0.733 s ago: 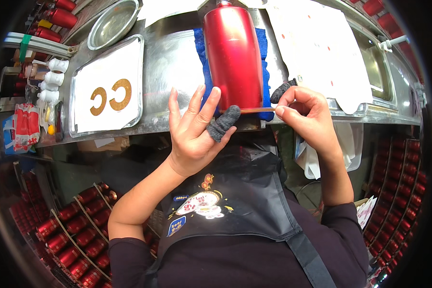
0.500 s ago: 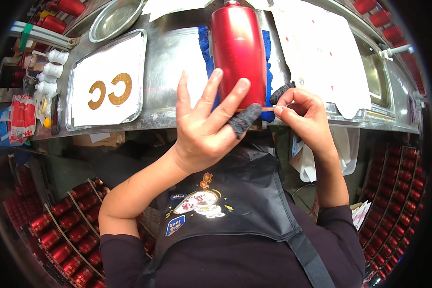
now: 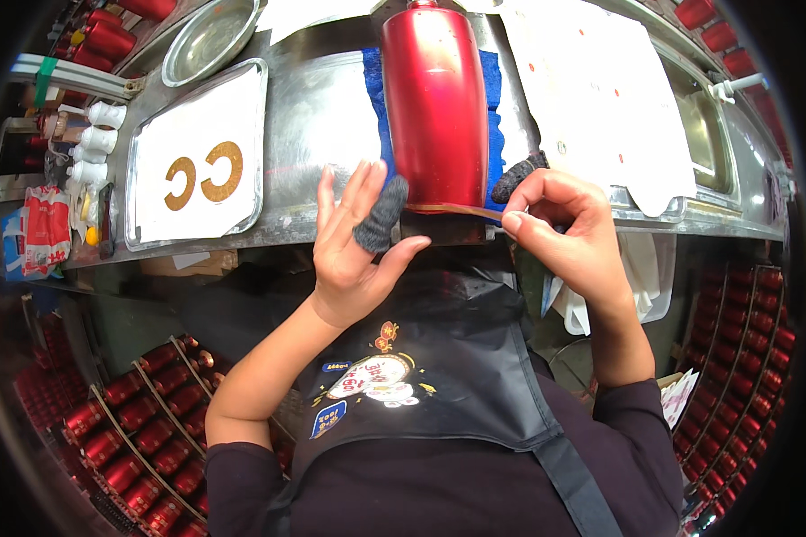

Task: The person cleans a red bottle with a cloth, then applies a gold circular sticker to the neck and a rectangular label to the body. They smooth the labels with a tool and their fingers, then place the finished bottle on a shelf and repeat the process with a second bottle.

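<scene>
A glossy red bottle (image 3: 434, 112) lies on a blue cloth (image 3: 493, 98), its base toward me. Along the base edge runs a thin gold-brown strip (image 3: 471, 211). My right hand (image 3: 571, 224) pinches the strip's right end between thumb and forefinger, while a dark knitted cover sits on one of its fingers. Just left of the base, my left hand (image 3: 354, 255) is spread with the palm partly turned up, apart from the strip. It holds nothing, and its forefinger wears a grey knitted finger cover (image 3: 383, 215).
At left, a metal tray (image 3: 261, 143) carries white paper with two gold curved pieces (image 3: 222, 171). Behind it stands a round metal bowl (image 3: 208, 40). White sheets (image 3: 600, 98) cover the right side beside a metal basin (image 3: 706, 143). Racks of red bottles (image 3: 143, 438) flank me.
My left hand has come off the bottle's base and moved left, its palm turning up. More of the strip shows along the base. My right hand still pinches its end.
</scene>
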`<state>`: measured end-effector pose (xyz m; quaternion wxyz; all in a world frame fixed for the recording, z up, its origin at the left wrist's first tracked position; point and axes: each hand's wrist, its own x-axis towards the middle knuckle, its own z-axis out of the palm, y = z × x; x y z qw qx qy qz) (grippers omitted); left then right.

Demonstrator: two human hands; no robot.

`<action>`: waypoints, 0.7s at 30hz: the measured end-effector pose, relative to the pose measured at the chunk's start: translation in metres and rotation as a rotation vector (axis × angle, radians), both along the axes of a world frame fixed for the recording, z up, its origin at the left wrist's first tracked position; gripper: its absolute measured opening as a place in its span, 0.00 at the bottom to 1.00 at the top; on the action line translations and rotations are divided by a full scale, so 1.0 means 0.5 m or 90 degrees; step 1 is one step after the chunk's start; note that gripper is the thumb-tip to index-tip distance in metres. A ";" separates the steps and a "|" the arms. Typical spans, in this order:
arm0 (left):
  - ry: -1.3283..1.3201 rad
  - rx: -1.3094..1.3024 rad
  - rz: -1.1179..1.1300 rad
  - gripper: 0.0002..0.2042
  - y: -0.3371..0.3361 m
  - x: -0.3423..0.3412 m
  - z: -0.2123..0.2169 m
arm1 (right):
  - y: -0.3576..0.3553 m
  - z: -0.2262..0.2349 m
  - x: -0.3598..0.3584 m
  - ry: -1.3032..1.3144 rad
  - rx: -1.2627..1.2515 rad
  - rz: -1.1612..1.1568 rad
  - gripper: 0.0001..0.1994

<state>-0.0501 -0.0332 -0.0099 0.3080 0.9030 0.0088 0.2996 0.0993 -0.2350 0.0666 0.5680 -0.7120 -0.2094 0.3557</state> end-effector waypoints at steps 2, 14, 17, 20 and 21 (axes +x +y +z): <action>0.020 0.041 -0.012 0.23 0.010 -0.019 -0.020 | -0.001 0.005 -0.002 -0.007 0.010 -0.012 0.04; -0.010 0.141 -0.034 0.19 0.000 0.016 0.017 | -0.011 -0.045 0.026 -0.028 0.008 -0.018 0.04; -0.036 0.210 -0.006 0.15 -0.011 0.033 0.034 | -0.007 -0.046 0.024 -0.038 0.000 -0.009 0.04; -0.044 0.258 -0.052 0.16 -0.016 0.051 0.059 | -0.003 -0.047 0.022 -0.011 0.007 -0.011 0.04; -0.042 0.275 -0.052 0.14 -0.024 0.063 0.063 | -0.003 -0.052 0.021 -0.003 0.006 -0.014 0.04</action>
